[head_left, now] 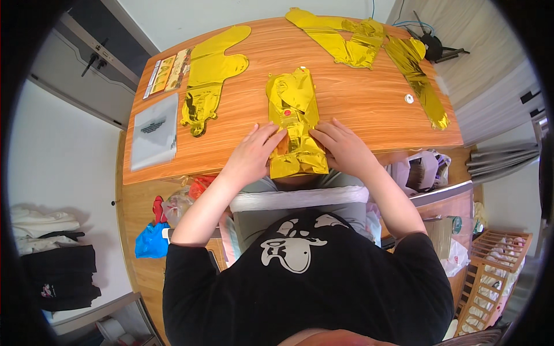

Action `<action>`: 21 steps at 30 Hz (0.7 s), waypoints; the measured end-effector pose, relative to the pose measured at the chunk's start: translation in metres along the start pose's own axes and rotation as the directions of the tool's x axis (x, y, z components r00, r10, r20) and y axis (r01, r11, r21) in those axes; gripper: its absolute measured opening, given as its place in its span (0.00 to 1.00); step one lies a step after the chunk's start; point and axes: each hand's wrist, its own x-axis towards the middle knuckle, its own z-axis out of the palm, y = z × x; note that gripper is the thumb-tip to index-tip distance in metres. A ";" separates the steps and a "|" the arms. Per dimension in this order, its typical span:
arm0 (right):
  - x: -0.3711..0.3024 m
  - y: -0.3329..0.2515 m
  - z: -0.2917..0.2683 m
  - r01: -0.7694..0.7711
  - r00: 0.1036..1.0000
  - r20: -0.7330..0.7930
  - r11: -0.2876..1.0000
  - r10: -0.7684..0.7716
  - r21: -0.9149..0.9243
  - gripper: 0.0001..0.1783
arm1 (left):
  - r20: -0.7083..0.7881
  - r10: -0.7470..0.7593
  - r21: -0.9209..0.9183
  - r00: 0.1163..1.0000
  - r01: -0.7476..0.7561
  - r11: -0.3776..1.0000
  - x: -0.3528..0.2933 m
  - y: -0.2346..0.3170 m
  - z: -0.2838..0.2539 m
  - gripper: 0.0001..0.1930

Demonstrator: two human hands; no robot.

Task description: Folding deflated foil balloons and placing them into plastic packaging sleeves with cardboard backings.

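A flat gold foil balloon (295,95), folded into a long narrow shape, lies on the wooden table (231,144) in front of me. Its lower end reaches the near table edge, and a small red round spot shows on its middle. My left hand (251,153) rests along its left side, fingers stretched out onto the foil. On the opposite side my right hand (346,149) lies with extended fingers touching the right edge. Both hands are open, with part of each thumb and palm hidden.
Further flat gold foil balloons lie at the left (210,66), far right (340,34) and right edge (415,78). Clear plastic sleeves (154,132) and a printed packet (167,74) sit at left. A white tape roll (409,98) and black router (433,46) are at right.
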 end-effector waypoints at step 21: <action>-0.002 0.002 0.007 0.181 0.975 -0.124 0.982 -0.185 -0.044 0.30 | -0.114 0.144 0.226 0.983 -0.115 0.967 -0.009 0.003 -0.002 0.30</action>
